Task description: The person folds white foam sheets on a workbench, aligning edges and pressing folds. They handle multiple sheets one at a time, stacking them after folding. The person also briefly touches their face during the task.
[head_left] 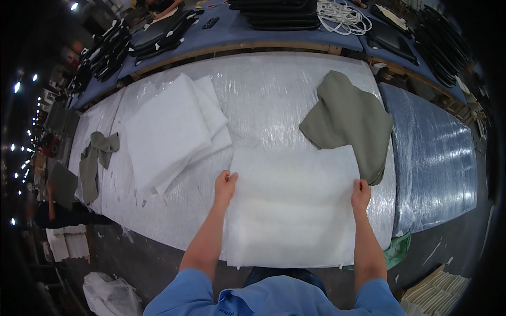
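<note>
Between my hands lies a white rectangular sheet of fluffy batting [293, 210] at the near edge of the plastic-covered table. My left hand [225, 187] pinches its left edge, and my right hand [361, 195] grips the right edge. Just beyond its right corner is a crumpled olive-green fabric piece [345, 116], partly covered by the sheet. To the left, a stack of folded white batting [171, 131] rests on the table. A smaller strip of olive-green fabric [94, 163] is farther left.
Clear plastic wrap covers the table [263, 84]. A blue wrapped surface [432, 158] adjoins it at right. Behind runs a blue workbench [221, 34] with black padded panels [279, 13] and coiled white cord [342, 18]. At far left, another person [58, 208] holds a dark panel.
</note>
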Demonstrator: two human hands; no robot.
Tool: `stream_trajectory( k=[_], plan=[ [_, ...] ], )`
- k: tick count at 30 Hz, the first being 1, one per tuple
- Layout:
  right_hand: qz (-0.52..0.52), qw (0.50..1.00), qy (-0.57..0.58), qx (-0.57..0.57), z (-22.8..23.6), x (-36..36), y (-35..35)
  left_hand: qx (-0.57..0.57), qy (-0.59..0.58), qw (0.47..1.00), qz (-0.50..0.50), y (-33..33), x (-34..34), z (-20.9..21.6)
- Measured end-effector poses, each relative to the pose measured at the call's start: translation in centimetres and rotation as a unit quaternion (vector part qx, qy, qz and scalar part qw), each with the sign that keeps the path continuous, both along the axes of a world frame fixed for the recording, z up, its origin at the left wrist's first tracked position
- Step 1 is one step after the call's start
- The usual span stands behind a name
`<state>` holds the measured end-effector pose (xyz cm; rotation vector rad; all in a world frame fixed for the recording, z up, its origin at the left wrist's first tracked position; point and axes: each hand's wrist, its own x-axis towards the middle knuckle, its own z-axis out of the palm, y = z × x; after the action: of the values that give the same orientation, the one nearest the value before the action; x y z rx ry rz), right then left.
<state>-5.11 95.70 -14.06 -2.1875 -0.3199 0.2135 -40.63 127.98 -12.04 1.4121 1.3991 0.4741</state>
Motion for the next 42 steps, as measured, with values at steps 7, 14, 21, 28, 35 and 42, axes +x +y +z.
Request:
stream_trajectory(
  k=[7, 14, 21, 28, 35, 42],
  plan=[
    [-0.009, 0.998, 0.000, -0.067, 0.1, -0.3, 2.2, 0.069, 0.114, 0.990, 0.042, -0.2, 2.5, -1.8],
    [-0.035, 0.996, -0.037, -0.072, -2.0, 0.2, 1.1, 0.173, 0.189, 0.965, 0.050, -0.7, 2.2, -3.5],
    [-0.046, 0.998, -0.035, -0.034, -4.0, 1.1, 0.2, 0.155, 0.193, 0.967, 0.054, 0.1, 0.6, -4.9],
    [-0.055, 0.998, 0.005, -0.020, -4.5, 1.4, 0.2, 0.148, 0.196, 0.967, 0.065, 0.3, 0.0, -5.6],
    [-0.019, 0.978, 0.204, -0.048, -1.9, 3.8, -0.4, -0.332, -0.058, 0.941, -0.014, 3.9, -1.5, -3.8],
    [0.065, 0.967, 0.200, -0.144, -1.2, 7.6, 5.5, -0.352, -0.028, 0.929, -0.107, 8.6, 3.5, -2.3]
  ],
)
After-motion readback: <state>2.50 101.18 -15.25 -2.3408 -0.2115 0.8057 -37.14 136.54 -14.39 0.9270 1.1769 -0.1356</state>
